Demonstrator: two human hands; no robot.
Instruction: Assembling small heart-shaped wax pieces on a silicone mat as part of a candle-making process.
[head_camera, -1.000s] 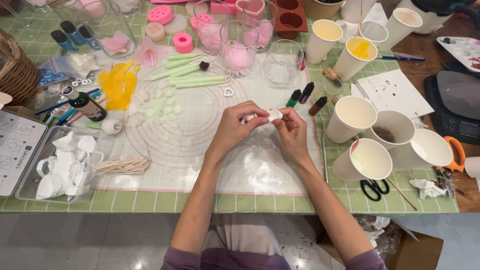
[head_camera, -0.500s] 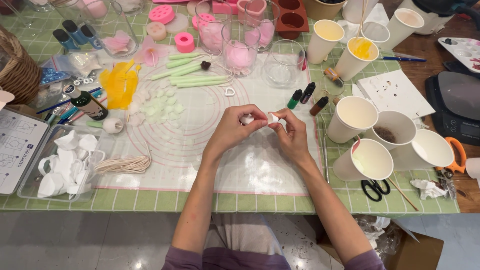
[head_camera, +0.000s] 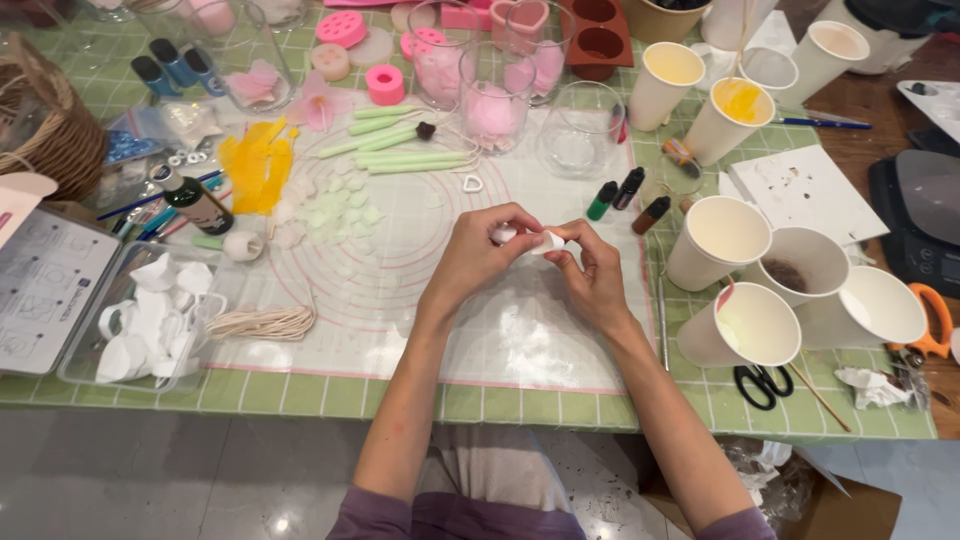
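White piece (head_camera: 528, 240) pinched between fingertips of left hand (head_camera: 478, 258) and right hand (head_camera: 592, 282), over translucent mat (head_camera: 400, 250) on green checked table (head_camera: 330, 395). Paper cups (head_camera: 745, 325) right; pink moulds (head_camera: 385, 83) far.

place: home craft table | silicone moulds (head_camera: 340, 28), paper cups (head_camera: 730, 230) (many), scissors (head_camera: 762, 384)

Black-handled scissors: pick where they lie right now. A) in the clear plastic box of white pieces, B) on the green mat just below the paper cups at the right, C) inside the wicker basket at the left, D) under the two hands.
B: the black-handled scissors lie flat on the green mat, just below the nearest paper cup at the right, apart from both hands.
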